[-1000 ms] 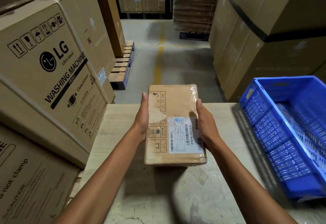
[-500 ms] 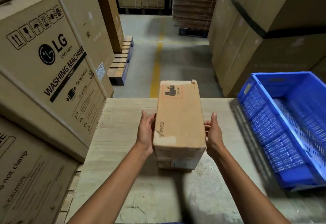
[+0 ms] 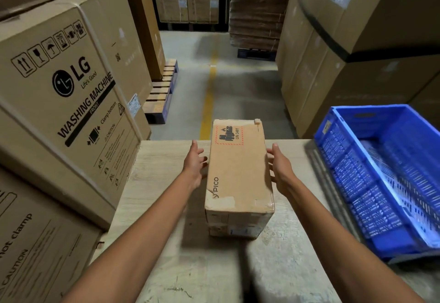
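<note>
**Item: cardboard box, flanked by two hands**

Cardboard box (image 3: 238,171) stands on the table (image 3: 154,183), long axis running 12 to 6 o'clock. Left hand (image 3: 194,168) is at its 9 o'clock and right hand (image 3: 279,170) at its 3 o'clock, equally near. Fingers are spread and loose, gripping nothing; contact with the side walls cannot be told. Blue crate (image 3: 357,183) sits further out at 3 o'clock. Likely next: both palms close inward on the long sides.

A dim warehouse aisle has a grey concrete floor (image 3: 240,88) with a yellow line (image 3: 209,102) running along it. Large washing machine cartons (image 3: 71,83) are stacked on the left beside a wooden pallet (image 3: 162,93), and tall plain cartons (image 3: 345,52) rise on the right. A pale wooden table (image 3: 162,167) in the foreground carries a blue plastic crate (image 3: 357,183).
</note>
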Motion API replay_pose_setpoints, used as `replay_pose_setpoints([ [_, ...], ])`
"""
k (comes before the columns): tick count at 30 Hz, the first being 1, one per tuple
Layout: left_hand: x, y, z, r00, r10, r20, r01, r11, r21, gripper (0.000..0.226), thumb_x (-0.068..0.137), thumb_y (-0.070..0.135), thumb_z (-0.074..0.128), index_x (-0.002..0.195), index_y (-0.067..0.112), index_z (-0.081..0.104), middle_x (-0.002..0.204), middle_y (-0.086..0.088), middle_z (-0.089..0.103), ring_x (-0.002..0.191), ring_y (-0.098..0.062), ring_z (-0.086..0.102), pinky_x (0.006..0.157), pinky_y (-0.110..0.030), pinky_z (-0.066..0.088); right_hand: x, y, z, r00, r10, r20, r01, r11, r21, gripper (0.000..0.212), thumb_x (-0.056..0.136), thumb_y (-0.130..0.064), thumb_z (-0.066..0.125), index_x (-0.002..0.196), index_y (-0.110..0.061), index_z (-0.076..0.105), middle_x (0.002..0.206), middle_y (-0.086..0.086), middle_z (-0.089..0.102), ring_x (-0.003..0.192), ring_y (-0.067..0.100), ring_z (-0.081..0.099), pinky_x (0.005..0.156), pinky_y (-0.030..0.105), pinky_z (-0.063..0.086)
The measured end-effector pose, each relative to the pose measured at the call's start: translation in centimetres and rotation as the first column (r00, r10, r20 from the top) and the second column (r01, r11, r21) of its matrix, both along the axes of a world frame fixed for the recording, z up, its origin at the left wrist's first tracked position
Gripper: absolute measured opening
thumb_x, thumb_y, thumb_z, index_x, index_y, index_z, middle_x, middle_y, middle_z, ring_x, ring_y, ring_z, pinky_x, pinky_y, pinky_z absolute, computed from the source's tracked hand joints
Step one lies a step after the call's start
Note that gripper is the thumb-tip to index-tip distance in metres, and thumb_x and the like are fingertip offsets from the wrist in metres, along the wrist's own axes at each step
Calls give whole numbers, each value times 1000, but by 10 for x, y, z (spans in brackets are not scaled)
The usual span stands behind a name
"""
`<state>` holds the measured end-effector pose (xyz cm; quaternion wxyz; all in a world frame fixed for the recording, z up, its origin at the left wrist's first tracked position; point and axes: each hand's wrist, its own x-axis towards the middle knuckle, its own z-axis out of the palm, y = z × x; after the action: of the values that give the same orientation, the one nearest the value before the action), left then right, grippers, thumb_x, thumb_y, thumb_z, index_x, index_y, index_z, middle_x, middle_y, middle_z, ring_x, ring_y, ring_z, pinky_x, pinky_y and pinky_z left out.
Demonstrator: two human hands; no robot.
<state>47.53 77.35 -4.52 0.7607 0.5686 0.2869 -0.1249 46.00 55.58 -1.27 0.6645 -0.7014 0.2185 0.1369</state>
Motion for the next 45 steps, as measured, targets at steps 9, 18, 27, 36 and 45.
replay_pose_setpoints([
  [9,13,-1,21,998,-55,30,54,998,28,80,94,76,24,142,18,52,131,-15,61,121,-32,56,97,-45,46,10,1,17,1000,-4,8,3,997,74,66,101,-67,19,110,-20,65,109,9,69,103,26,63,91,43,48],
  [18,9,2,54,984,58,167,-69,996,63,65,96,72,29,121,24,65,106,-9,73,101,-28,67,90,-45,55,15,12,30,975,-79,209,71,996,47,56,104,-61,25,109,-18,61,111,6,68,106,20,63,93,40,50],
  [27,-26,-3,27,958,21,288,-38,998,51,45,103,52,38,121,26,71,114,-1,75,111,-20,68,95,-39,54,-9,11,4,976,-144,164,140,989,38,61,107,-53,25,94,-7,64,103,8,71,104,25,64,93,45,51],
  [36,-35,-3,14,962,-27,271,5,997,81,51,101,54,43,127,16,65,113,-6,75,105,-22,71,87,-36,55,-10,-7,-10,983,-156,96,156,988,7,36,100,-35,54,99,-3,70,94,5,74,91,20,67,70,38,54],
  [45,-56,5,44,766,-179,618,-232,819,525,26,97,36,56,102,13,68,100,1,67,94,-12,65,78,-18,51,-42,3,18,760,250,600,194,794,-577,21,96,-27,65,113,-17,74,121,-4,69,108,9,62,85,25,52],
])
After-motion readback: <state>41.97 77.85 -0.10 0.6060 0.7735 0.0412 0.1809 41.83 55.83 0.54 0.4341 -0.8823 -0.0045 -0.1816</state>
